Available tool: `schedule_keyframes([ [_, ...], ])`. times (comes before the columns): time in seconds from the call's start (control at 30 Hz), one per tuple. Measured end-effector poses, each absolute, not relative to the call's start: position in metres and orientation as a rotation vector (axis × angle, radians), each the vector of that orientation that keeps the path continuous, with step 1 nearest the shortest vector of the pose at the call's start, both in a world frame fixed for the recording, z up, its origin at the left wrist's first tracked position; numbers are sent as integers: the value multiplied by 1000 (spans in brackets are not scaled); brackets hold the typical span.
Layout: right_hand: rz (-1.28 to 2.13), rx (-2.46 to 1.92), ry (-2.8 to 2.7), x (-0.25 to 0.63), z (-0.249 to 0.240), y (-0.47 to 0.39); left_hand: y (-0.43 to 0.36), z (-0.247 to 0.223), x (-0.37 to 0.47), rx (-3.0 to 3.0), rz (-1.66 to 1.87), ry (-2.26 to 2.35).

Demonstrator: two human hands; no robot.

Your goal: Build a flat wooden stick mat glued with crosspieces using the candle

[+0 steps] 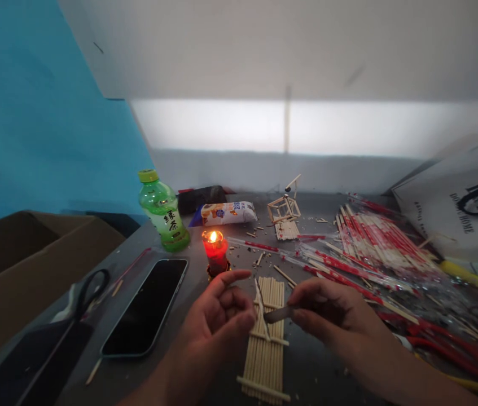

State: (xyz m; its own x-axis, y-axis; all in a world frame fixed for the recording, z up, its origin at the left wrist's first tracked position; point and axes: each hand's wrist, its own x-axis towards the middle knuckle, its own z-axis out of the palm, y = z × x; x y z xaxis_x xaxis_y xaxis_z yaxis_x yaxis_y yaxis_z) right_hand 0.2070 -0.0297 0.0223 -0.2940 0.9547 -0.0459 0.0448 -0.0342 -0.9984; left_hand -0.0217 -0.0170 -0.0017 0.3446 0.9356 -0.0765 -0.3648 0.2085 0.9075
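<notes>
A flat panel of pale wooden sticks (263, 361) lies on the grey table, with crosspieces across it and a thinner stick (261, 307) running over its upper part. Between thumb and fingers, my right hand (332, 313) pinches a small grey blade-like piece (279, 314), its darkened tip at the thin stick. My left hand (222, 316) is at the panel's left edge, index finger extended, thumb and fingers apart, nothing visible between them. Just beyond my left hand burns a red candle (215, 254).
A phone (148, 307) and a green bottle (165, 214) stand at left, beside a cardboard box (44, 254). Behind are a snack packet (228, 213) and a small stick frame (283, 211). Wrapped sticks (382, 239) and red-handled scissors (454, 349) lie at right.
</notes>
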Motion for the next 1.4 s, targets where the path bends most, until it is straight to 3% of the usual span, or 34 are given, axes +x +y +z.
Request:
schedule_keyframes([
  [0.13, 1396, -1129, -1490, 209, 21, -30, -16, 3, -21, 873, 903, 907],
  [0.67, 1333, -1196, -1612, 209, 21, -31, -16, 5, -18, 645, 766, 829],
  [1.4, 1046, -1328, -2215, 246, 63, -43, -9, -5, -27, 1041, 814, 1134],
])
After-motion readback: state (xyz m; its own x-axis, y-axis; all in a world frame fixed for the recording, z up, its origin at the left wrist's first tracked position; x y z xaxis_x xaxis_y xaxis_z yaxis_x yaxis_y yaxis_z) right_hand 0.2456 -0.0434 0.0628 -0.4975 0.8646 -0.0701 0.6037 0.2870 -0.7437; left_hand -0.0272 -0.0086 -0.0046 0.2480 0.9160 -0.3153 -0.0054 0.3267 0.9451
